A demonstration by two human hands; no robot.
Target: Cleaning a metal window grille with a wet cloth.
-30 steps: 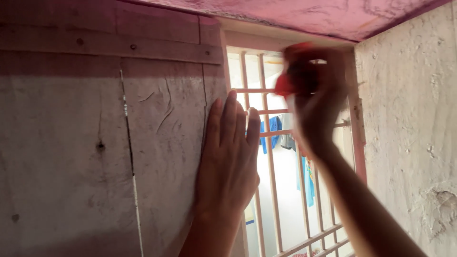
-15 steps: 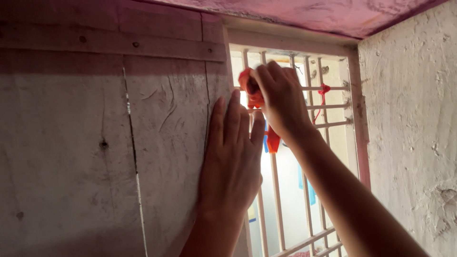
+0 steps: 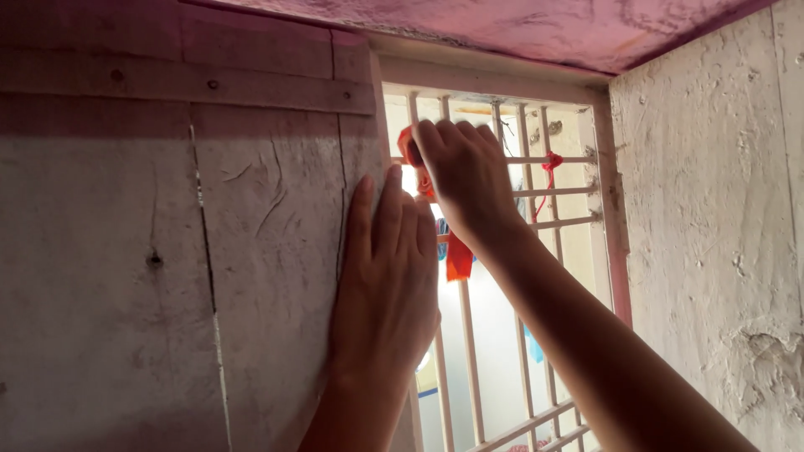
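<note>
The left hand lies flat and unclenched, fingers together and pointing up, pressed against the right edge of the worn wooden shutter, grasping nothing. The right hand reaches up to the window grille just right of it, its fingers curled around an orange-red cloth strip at an upper bar, the loose end of the strip hanging down below the wrist against the bars. Farther right on the grille a thin red string is tied, near the rough plastered wall.
</note>
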